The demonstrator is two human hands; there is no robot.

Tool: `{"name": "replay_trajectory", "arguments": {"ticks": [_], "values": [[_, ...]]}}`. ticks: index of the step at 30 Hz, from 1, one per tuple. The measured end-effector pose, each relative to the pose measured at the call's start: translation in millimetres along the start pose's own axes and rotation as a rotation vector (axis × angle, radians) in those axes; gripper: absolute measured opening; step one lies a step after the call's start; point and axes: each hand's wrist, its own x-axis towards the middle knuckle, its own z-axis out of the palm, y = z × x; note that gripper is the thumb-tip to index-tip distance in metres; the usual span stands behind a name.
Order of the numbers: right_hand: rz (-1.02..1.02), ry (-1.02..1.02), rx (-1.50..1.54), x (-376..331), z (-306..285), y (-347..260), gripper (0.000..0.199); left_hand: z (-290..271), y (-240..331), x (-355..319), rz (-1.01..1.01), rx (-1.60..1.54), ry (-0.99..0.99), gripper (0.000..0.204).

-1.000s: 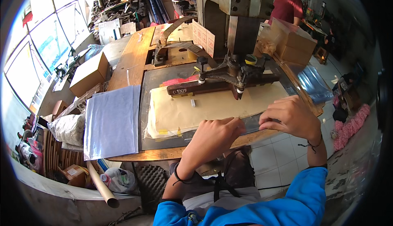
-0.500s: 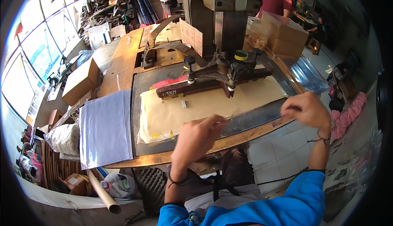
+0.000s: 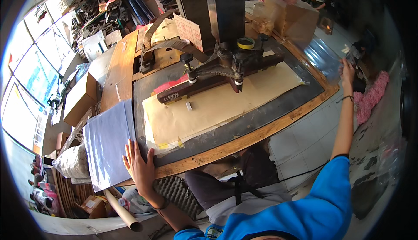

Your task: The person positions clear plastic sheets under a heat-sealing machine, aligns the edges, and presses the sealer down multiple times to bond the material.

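My left hand [image 3: 140,166] lies with its fingers spread over the near right edge of a stack of clear bluish plastic sheets [image 3: 109,142], at the left of the table. At the far right, my right arm is stretched out. My right hand [image 3: 347,72] is beside the outer edge of a second pile of shiny plastic sheets [image 3: 321,59]; its fingers look pinched together, and what they hold, if anything, is too small to make out. Between the hands stands a press with a dark bar [image 3: 217,81] above a tan sheet [image 3: 209,114] on a dark plate [image 3: 261,117].
A wooden edge [image 3: 244,143] borders the table. Cardboard boxes [image 3: 81,98] stand at left; a wrapped carton [image 3: 296,20] is at back right. A yellow tape roll [image 3: 245,43] rests on the press. A cardboard tube [image 3: 124,211] leans below. Other people are behind.
My left hand has moved left onto the bluish sheets and spread its fingers. My right hand has reached out to the far right, away from the table's front edge. The view has shifted slightly.
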Motion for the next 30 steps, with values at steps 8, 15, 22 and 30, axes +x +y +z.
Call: {"name": "replay_trajectory", "arguments": {"ticks": [8,15,22,30], "values": [[0.192,0.172,-0.034,64,5,79,0.021,3,-1,0,-0.024,-0.044,0.027,0.045],[0.194,-0.009,-0.576,80,-5,69,0.032,4,-3,-3,-0.026,-0.046,0.044,0.043],[-0.527,0.498,-1.284,-28,19,26,0.03,5,-13,2,0.019,-0.006,-0.003,0.047],[-0.766,-0.322,-0.494,-207,73,-61,0.013,-38,-39,104,0.091,-0.067,-0.495,0.045]]}}
